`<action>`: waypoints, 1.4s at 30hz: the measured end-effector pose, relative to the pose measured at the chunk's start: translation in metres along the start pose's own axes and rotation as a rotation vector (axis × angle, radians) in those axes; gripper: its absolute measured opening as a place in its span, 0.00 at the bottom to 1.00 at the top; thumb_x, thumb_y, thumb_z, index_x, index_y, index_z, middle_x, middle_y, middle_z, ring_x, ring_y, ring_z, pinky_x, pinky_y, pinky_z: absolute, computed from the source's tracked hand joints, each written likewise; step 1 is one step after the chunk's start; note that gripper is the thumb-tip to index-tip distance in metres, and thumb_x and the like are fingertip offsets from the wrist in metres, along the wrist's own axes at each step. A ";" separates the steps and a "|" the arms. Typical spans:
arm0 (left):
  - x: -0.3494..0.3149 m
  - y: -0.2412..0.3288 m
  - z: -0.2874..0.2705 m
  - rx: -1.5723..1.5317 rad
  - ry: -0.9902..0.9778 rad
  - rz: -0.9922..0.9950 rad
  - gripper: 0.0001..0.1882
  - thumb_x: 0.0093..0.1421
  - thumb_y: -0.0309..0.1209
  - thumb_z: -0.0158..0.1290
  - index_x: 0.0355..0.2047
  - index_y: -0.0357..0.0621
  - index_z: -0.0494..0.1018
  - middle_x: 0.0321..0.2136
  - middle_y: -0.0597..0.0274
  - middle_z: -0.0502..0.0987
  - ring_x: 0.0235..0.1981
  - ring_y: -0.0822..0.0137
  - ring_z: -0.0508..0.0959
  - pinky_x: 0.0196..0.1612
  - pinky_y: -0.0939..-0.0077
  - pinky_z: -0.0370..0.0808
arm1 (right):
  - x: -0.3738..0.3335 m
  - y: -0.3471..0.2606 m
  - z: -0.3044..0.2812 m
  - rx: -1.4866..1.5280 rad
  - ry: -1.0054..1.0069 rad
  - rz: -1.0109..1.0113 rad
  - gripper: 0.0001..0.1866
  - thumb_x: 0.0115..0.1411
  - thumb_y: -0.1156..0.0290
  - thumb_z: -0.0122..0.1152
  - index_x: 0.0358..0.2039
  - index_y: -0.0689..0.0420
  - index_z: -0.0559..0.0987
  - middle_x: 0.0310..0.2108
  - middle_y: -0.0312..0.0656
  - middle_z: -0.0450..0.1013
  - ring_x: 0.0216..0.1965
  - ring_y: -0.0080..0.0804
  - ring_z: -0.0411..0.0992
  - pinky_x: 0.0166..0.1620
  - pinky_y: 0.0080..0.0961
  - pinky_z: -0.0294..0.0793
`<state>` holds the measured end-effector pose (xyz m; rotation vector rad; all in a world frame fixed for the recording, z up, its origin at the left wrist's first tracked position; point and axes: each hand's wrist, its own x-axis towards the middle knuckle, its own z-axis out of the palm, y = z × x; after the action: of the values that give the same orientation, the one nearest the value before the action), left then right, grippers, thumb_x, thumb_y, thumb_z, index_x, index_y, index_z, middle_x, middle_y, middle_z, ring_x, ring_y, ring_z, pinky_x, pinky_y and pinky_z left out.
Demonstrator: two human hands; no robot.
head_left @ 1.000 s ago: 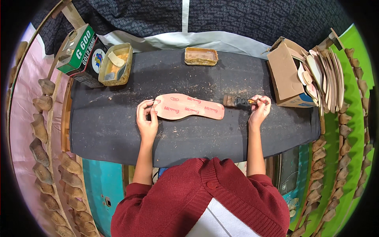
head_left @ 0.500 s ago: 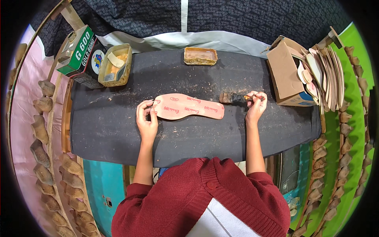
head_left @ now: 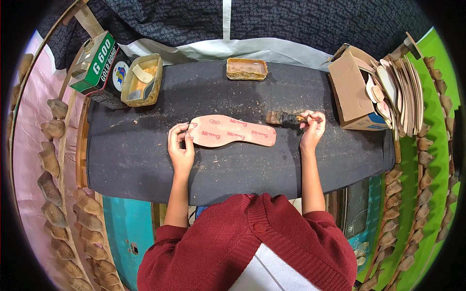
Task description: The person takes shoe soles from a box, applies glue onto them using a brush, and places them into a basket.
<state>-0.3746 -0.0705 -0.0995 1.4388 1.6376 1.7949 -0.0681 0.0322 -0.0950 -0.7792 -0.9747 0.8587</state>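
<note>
A pink insole (head_left: 233, 132) with red print lies sideways, its left end pinched between the thumb and fingers of my left hand (head_left: 180, 148). Closed around the handle of a worn, dark-wrapped brush (head_left: 286, 119) is my right hand (head_left: 313, 130). The brush points left, its brown bristle end just above the right end of the insole. Whether the bristles touch the insole, I cannot tell.
A dark cloth covers the table (head_left: 242, 177). Far left stand a green-and-black metal can (head_left: 102, 68) and a crusted tub (head_left: 151, 63) with scrapers. A shallow tray (head_left: 246, 69) sits far centre. A cardboard box (head_left: 352, 85) beside stacked insoles (head_left: 405, 94) occupies the right.
My right hand and the brush have shifted slightly left, bringing the bristles closer over the insole's right end. My left hand and the insole stay in place.
</note>
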 end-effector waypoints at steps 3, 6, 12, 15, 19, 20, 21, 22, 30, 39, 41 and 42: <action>-0.001 0.000 -0.001 0.002 0.016 -0.007 0.09 0.50 0.16 0.43 0.34 0.34 0.65 0.39 0.56 0.66 0.32 0.72 0.71 0.33 0.83 0.69 | -0.002 0.000 -0.003 0.011 -0.014 0.005 0.07 0.51 0.81 0.39 0.28 0.54 0.62 0.25 0.42 0.67 0.19 0.18 0.60 0.17 0.10 0.56; 0.000 0.000 0.000 0.003 0.018 0.001 0.09 0.50 0.16 0.43 0.34 0.34 0.65 0.39 0.56 0.66 0.32 0.72 0.72 0.33 0.83 0.69 | 0.002 -0.002 -0.009 0.017 -0.027 -0.010 0.07 0.50 0.82 0.39 0.28 0.54 0.62 0.24 0.42 0.67 0.19 0.18 0.60 0.16 0.09 0.55; 0.000 0.002 0.001 -0.026 0.026 -0.008 0.09 0.51 0.15 0.43 0.34 0.34 0.65 0.39 0.56 0.66 0.31 0.73 0.72 0.31 0.84 0.69 | -0.001 -0.006 0.000 -0.010 -0.075 -0.027 0.07 0.49 0.82 0.39 0.27 0.55 0.62 0.23 0.42 0.66 0.18 0.18 0.60 0.16 0.09 0.54; 0.001 0.003 0.002 -0.020 0.024 -0.003 0.09 0.51 0.16 0.43 0.34 0.33 0.65 0.39 0.56 0.66 0.31 0.73 0.72 0.31 0.85 0.70 | 0.002 -0.007 -0.005 -0.035 -0.060 -0.049 0.07 0.49 0.81 0.40 0.27 0.54 0.62 0.23 0.42 0.67 0.19 0.18 0.61 0.16 0.08 0.55; 0.000 -0.002 0.002 -0.024 0.022 0.014 0.09 0.51 0.16 0.43 0.34 0.33 0.65 0.39 0.56 0.66 0.30 0.73 0.72 0.31 0.85 0.70 | 0.007 -0.013 -0.001 -0.047 -0.046 -0.049 0.06 0.48 0.81 0.40 0.27 0.55 0.62 0.24 0.42 0.67 0.18 0.17 0.60 0.16 0.07 0.55; 0.000 -0.002 0.001 -0.025 0.022 0.015 0.09 0.51 0.16 0.43 0.34 0.33 0.65 0.39 0.56 0.66 0.30 0.73 0.72 0.31 0.85 0.70 | 0.006 -0.011 0.005 -0.034 -0.045 -0.057 0.06 0.49 0.82 0.41 0.27 0.55 0.62 0.24 0.42 0.67 0.18 0.17 0.59 0.16 0.07 0.55; 0.000 -0.002 0.001 -0.034 0.024 0.006 0.09 0.51 0.16 0.43 0.34 0.33 0.65 0.39 0.56 0.65 0.30 0.73 0.72 0.31 0.85 0.70 | 0.005 -0.009 0.003 -0.011 -0.152 -0.047 0.06 0.49 0.82 0.40 0.27 0.55 0.61 0.24 0.42 0.67 0.23 0.19 0.63 0.18 0.10 0.59; 0.000 -0.002 0.000 -0.043 0.025 -0.004 0.09 0.51 0.16 0.43 0.34 0.33 0.65 0.39 0.57 0.65 0.30 0.73 0.72 0.31 0.85 0.70 | 0.005 -0.008 0.001 -0.026 -0.157 -0.036 0.06 0.49 0.82 0.40 0.27 0.56 0.61 0.24 0.42 0.67 0.23 0.20 0.63 0.19 0.10 0.59; 0.001 -0.002 0.000 -0.023 0.031 0.011 0.09 0.51 0.16 0.43 0.34 0.34 0.65 0.39 0.57 0.66 0.31 0.74 0.73 0.31 0.85 0.69 | 0.040 -0.004 0.019 0.120 -0.006 0.025 0.03 0.54 0.77 0.44 0.29 0.54 0.63 0.27 0.43 0.70 0.19 0.20 0.63 0.20 0.12 0.61; 0.000 0.000 0.001 -0.091 0.053 -0.011 0.09 0.51 0.16 0.43 0.34 0.34 0.65 0.39 0.57 0.66 0.30 0.74 0.72 0.32 0.84 0.69 | 0.069 0.046 0.085 0.043 -0.087 -0.085 0.08 0.58 0.71 0.45 0.36 0.58 0.60 0.35 0.44 0.68 0.25 0.20 0.67 0.30 0.15 0.69; 0.000 -0.001 -0.001 -0.073 0.039 0.008 0.10 0.50 0.15 0.43 0.35 0.34 0.64 0.39 0.57 0.66 0.31 0.73 0.72 0.33 0.84 0.69 | 0.071 0.054 0.093 0.013 -0.103 -0.115 0.08 0.58 0.70 0.45 0.36 0.58 0.60 0.36 0.44 0.68 0.25 0.20 0.67 0.30 0.16 0.69; -0.001 -0.001 -0.002 -0.069 0.037 -0.005 0.10 0.50 0.15 0.43 0.35 0.34 0.64 0.39 0.57 0.65 0.32 0.73 0.72 0.33 0.84 0.69 | 0.072 0.058 0.096 -0.001 -0.120 -0.117 0.08 0.58 0.70 0.45 0.36 0.58 0.61 0.35 0.44 0.68 0.25 0.20 0.66 0.29 0.15 0.69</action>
<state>-0.3760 -0.0719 -0.1006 1.3780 1.5797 1.8668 -0.1489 0.1374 -0.0835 -0.6706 -1.1159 0.8109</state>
